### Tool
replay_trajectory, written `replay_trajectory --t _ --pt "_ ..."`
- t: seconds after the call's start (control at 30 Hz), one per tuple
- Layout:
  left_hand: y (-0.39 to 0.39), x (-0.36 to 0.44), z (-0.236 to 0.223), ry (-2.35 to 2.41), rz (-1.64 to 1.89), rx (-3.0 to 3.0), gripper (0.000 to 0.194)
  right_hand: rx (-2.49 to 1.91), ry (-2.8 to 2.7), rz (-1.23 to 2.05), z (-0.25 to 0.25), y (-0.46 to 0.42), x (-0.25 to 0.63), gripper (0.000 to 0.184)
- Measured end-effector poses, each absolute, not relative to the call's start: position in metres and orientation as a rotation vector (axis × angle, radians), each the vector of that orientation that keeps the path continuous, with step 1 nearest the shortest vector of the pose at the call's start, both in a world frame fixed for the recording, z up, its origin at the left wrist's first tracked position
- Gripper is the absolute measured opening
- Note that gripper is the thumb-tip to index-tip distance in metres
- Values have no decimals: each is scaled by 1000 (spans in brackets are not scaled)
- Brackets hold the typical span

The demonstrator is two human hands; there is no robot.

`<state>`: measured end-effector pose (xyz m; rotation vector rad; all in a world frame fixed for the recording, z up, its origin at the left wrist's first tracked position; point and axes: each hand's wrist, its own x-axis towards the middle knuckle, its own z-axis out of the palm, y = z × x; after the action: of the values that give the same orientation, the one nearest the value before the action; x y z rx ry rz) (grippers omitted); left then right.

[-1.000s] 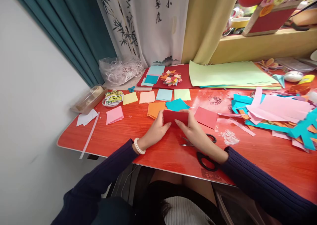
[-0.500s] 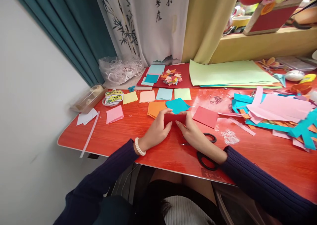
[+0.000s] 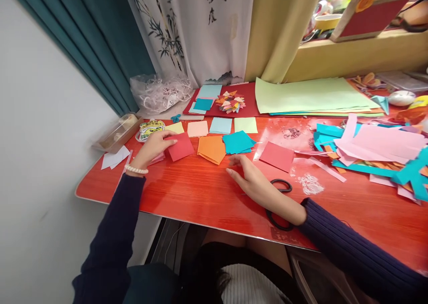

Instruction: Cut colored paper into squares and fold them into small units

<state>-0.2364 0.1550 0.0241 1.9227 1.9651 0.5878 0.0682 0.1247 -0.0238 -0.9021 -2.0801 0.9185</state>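
Observation:
My left hand (image 3: 156,144) grips the left edge of a red paper square (image 3: 181,147), over the left part of the table. Beneath it a pink paper stack (image 3: 158,159) is mostly hidden. My right hand (image 3: 247,175) hovers over the middle of the table, fingers apart and holding nothing. Just beyond its fingertips are a blue paper stack (image 3: 238,142) and an orange paper stack (image 3: 211,149). To its right lies another red paper stack (image 3: 277,157). Black-handled scissors (image 3: 279,223) are partly covered by my right forearm.
Yellow, peach (image 3: 197,129), light blue (image 3: 220,125) and pale green (image 3: 245,125) squares form a row behind. A folded-paper ring (image 3: 230,102) and large green sheets (image 3: 310,96) lie farther back. Paper scraps (image 3: 377,148) pile up at right. A clear box (image 3: 117,132) stands at left.
Both hands held red paper together at the middle. My left hand has carried a red square left, over the pink stack. My right hand has let go and stayed near the middle.

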Motion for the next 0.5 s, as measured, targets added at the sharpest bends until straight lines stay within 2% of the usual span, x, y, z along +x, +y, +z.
replay_trajectory --t 0.17,0.33,0.5 --pt "171 -257 5 2019 416 1997 28 -916 -2149 859 -24 124 69 20" --pt "173 -234 3 2128 408 2147 56 -918 -2182 820 -24 124 69 18" --pt "185 -191 -4 2007 219 2259 61 -914 -2209 782 -22 123 69 17"
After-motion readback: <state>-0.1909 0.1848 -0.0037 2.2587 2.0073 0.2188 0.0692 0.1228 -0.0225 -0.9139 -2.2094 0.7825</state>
